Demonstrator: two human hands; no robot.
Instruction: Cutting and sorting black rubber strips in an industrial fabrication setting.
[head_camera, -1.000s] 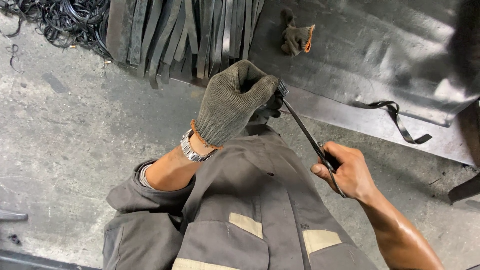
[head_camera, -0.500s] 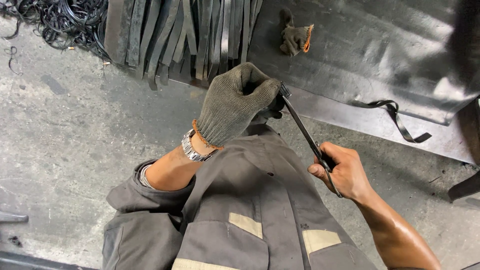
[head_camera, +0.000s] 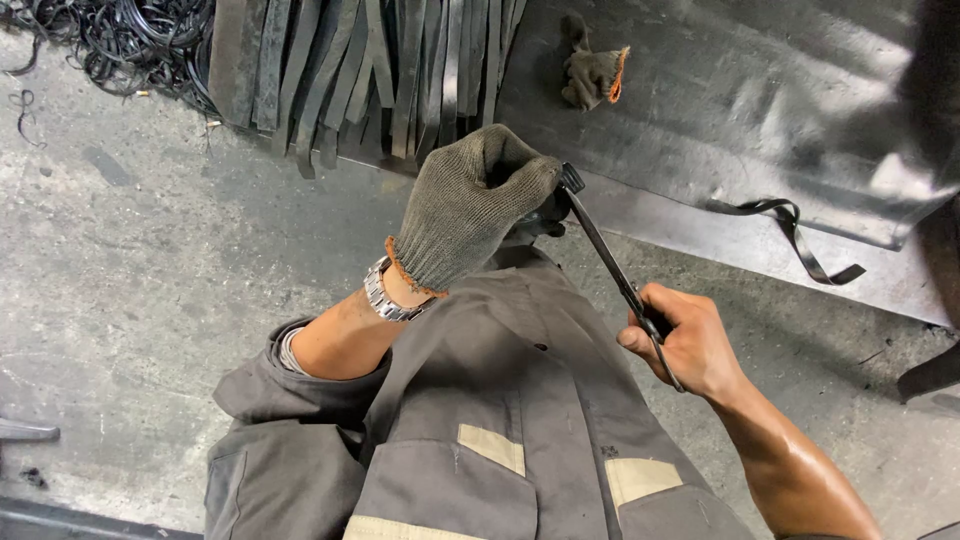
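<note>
My left hand (head_camera: 470, 205) wears a grey knitted glove with an orange cuff and is closed around the upper end of a narrow black rubber strip (head_camera: 600, 255). A metal watch sits on that wrist. My right hand (head_camera: 685, 340) is bare and grips the same strip lower down, near my knee, so the strip runs taut on a slant between the two hands. Below them are my grey work trousers (head_camera: 500, 420) with beige patches.
Several flat black rubber strips (head_camera: 370, 70) hang over the edge of a large dark rubber sheet (head_camera: 760, 110). A spare glove (head_camera: 592, 75) lies on that sheet. A curled strip (head_camera: 790, 225) rests at right. Tangled black rings (head_camera: 110, 40) lie top left on the concrete floor.
My right hand has slid slightly down along the strip. The left hand stays almost still.
</note>
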